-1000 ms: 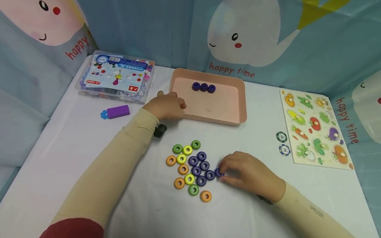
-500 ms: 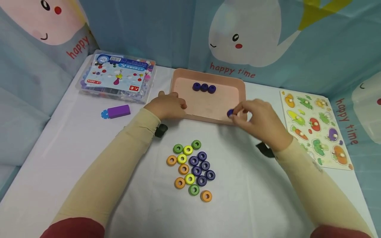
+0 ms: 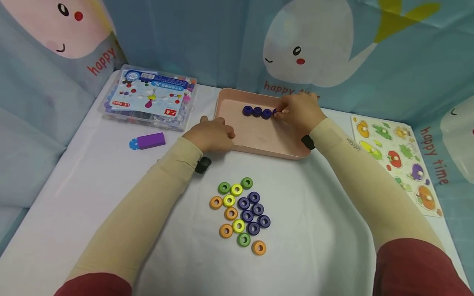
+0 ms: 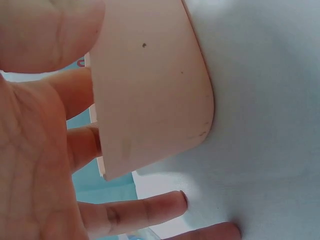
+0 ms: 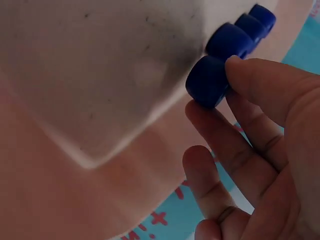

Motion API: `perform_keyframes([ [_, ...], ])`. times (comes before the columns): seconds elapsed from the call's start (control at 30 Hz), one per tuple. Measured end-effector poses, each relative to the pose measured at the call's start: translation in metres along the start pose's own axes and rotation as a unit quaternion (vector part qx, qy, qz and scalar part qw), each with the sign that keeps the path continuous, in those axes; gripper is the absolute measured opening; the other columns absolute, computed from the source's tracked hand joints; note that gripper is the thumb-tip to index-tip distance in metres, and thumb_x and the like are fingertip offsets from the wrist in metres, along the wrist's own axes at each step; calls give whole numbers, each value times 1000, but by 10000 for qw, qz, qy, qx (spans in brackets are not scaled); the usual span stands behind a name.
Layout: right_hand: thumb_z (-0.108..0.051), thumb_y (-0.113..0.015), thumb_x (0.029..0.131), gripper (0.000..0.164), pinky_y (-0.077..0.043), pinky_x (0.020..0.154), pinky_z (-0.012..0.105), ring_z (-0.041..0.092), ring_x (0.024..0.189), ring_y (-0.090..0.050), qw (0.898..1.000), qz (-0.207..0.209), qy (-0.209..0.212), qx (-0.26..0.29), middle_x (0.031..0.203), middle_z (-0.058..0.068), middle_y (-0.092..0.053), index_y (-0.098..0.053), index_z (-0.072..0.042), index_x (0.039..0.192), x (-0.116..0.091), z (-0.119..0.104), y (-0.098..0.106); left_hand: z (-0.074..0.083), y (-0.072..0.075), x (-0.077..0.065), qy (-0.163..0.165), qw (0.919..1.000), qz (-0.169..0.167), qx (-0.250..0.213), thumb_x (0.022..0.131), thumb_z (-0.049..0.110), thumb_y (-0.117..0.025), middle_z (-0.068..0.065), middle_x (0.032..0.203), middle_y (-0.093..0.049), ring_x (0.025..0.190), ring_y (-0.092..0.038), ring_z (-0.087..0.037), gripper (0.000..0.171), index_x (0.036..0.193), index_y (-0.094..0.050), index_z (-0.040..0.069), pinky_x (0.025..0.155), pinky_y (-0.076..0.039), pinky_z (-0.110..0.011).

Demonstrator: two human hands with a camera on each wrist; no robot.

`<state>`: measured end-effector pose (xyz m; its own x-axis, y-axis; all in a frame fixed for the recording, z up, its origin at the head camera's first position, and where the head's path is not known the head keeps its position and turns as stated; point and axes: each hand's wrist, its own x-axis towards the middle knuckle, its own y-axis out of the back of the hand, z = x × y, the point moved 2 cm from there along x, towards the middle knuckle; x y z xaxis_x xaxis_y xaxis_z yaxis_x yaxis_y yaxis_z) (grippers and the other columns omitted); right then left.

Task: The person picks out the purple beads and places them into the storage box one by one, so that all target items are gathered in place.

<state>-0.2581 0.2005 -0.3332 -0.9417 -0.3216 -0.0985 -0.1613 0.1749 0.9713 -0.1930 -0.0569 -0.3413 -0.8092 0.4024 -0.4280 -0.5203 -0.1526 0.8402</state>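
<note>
My right hand (image 3: 300, 111) pinches a dark blue ring bead (image 5: 206, 82) between thumb and fingers, at the right end of a short row of matching beads (image 3: 257, 112) in the pink tray (image 3: 255, 137). In the right wrist view the held bead sits right against its neighbour. My left hand (image 3: 212, 134) grips the tray's left side near the front corner. Its thumb lies outside the wall and two fingers go behind it in the left wrist view; the other fingers extend past the corner. Loose dark blue (image 3: 242, 216), green (image 3: 239, 239), yellow (image 3: 234, 226) and orange rings (image 3: 254, 248) lie in front of the tray.
A clear plastic case (image 3: 148, 96) with a printed label stands at the back left. Before it lies a purple block (image 3: 151, 140) with a blue flower-shaped piece (image 3: 133, 144). A vegetable puzzle board (image 3: 394, 158) is on the right, partly behind my right arm. A printed curtain (image 3: 207, 41) encloses the table.
My right hand has picked a dark blue ring from the loose group, carried it up over the tray's right side, then left to the end of the row. My left hand stays on the tray.
</note>
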Motion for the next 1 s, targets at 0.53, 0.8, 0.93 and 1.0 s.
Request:
perform_keyframes([
  [0.53, -42, -65, 95, 32, -27, 99, 54, 26, 104, -61, 9966, 558, -92, 598, 116, 4, -71, -70, -15, 112, -28, -13, 16, -1, -1, 0, 9, 10000, 27, 38, 89, 37, -54, -6, 129, -52, 110, -37, -36, 47, 132, -64, 22, 90, -45, -49],
  [0.8, -32, -73, 91, 19, -45, 83, 40, 19, 88, -64, 9880, 714, 1247, 573, 100, -2, -73, -72, -17, 102, -114, -63, 0, 0, -1, 1, 26, 10000, 37, 57, 89, 36, -54, -5, 127, -52, 110, -36, -36, 47, 133, -64, 22, 92, -42, -49],
  [0.93, -27, -73, 90, 11, -50, 84, 35, 14, 92, -64, 9747, 435, 2097, 632, 100, -7, -71, -72, -20, 99, -146, -80, -23, 1, -1, 1, 10, 10000, 27, 34, 89, 35, -53, -5, 128, -52, 111, -36, -36, 47, 132, -64, 22, 92, -41, -49],
  [1.0, -21, -72, 90, 9, -49, 87, 35, 12, 98, -63, 9658, 237, 2513, 593, 105, -8, -71, -73, -22, 100, -158, -85, -35, 0, -1, 1, 19, 10000, 37, 34, 89, 34, -52, -5, 129, -52, 111, -36, -36, 47, 132, -64, 22, 91, -42, -49],
])
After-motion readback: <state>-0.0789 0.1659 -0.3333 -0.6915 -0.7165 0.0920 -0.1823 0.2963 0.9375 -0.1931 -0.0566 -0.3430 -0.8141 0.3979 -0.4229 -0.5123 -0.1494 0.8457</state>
